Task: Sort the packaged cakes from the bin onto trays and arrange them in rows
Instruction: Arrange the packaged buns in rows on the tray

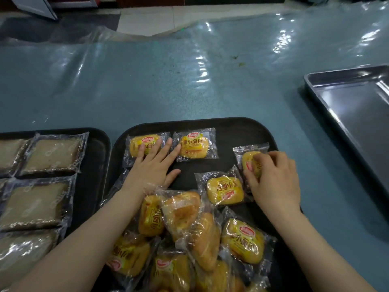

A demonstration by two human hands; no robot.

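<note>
We see a blue tabletop [147, 91] under a wrinkled clear plastic sheet [273, 34], with pale floor tiles [147, 17] beyond its far edge. On the black tray [242, 129], yellow packaged cakes [195, 147] lie in a far row, more heaped at its near side. The left hand [154, 165] rests flat, fingers straight, on the far-left cake [140, 147]. The right hand [273, 178] grips a cake [248, 163] near the tray's right edge. A steel tray [357, 114] sits right of the black tray, and a second black tray [96, 144] of brown cakes [52, 153] sits left.
</note>
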